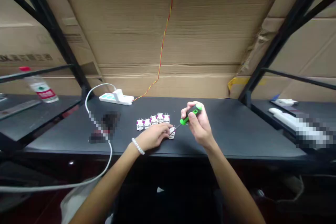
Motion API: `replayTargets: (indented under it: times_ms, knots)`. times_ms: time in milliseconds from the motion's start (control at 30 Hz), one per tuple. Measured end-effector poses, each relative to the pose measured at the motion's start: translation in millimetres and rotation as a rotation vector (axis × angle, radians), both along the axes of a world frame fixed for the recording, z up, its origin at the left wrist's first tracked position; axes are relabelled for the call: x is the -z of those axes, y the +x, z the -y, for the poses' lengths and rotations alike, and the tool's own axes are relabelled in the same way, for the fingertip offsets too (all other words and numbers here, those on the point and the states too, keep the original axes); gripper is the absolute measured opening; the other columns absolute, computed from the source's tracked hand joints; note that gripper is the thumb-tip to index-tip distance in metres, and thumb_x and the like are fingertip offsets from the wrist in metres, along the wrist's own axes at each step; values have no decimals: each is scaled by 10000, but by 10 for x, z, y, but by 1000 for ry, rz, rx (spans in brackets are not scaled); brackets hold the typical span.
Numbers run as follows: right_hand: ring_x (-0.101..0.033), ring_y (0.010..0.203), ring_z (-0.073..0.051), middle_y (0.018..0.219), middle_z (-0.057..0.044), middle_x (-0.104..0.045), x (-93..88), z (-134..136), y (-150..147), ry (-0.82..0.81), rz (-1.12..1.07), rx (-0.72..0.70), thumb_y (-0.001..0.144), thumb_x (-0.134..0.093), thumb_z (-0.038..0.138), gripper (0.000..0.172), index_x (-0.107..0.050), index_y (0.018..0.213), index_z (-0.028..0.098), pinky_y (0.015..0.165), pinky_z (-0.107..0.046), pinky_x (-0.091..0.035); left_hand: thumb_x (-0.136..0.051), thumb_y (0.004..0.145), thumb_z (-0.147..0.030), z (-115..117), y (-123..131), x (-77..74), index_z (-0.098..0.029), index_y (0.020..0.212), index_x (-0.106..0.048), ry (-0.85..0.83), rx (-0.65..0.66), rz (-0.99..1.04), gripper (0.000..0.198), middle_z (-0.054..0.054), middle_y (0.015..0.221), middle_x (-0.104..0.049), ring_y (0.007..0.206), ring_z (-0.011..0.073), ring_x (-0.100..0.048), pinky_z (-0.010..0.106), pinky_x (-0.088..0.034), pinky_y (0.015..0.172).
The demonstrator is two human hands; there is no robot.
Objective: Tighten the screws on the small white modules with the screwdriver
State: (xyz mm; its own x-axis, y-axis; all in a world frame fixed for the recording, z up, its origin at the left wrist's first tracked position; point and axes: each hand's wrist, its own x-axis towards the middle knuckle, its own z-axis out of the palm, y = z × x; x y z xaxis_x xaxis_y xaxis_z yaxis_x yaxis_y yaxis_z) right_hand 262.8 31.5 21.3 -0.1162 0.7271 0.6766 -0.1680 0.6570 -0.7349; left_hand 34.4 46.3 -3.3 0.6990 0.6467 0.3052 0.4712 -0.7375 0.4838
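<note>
My right hand is wrapped round a screwdriver with a green and black handle. Its thin shaft slants down to the left, and the tip meets a small white and purple part on the dark table. My left hand, with a beaded bracelet at the wrist, grips that part between its fingers from the left. Just behind the left hand stands a row of several similar white and purple parts with thin prongs on top. What the part is exactly is too small to tell.
A white power strip with a plugged-in adapter lies at the back left of the table. Its white cable loops over the front edge. A twisted red-yellow wire hangs behind. Black metal posts stand on both sides; a bottle lies left.
</note>
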Motion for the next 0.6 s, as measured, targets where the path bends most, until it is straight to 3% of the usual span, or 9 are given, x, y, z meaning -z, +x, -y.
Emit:
replayTargets:
  times_ms: [133,233,367,600]
  knots:
    - [-636,861,-181,958,-8,-606,-83,45,-32,15,36,43,1083,-576,477,273,-497,1288,315,771,-323,-568,-577,1042,-131,25,17,-24,-201,951,-668,0,-5,-4,146,126,1363,-757,1284,279,-712,428,-555,1132]
    - [-695,879,-169,1071,-23,-629,-173,50,-109,36,43,52,1047,-662,408,358,-530,1367,316,837,-349,-620,-554,1035,-108,42,35,-37,-197,939,-662,9,-3,4,169,118,1321,-755,1236,286,-718,415,-561,1098]
    - [-741,946,-182,1123,-16,-698,-265,-32,-239,90,87,5,964,-793,326,453,-605,1376,334,916,-375,-656,-541,1017,-86,42,50,-44,-199,909,-644,16,8,17,187,86,1123,-755,1071,262,-717,385,-570,1004]
    - [-801,907,-194,1072,-21,-724,-300,-179,-331,34,93,-74,920,-839,388,425,-647,1290,304,871,-375,-692,-628,963,-96,22,65,-21,-206,958,-647,-61,-53,53,112,43,956,-733,908,232,-697,339,-546,859]
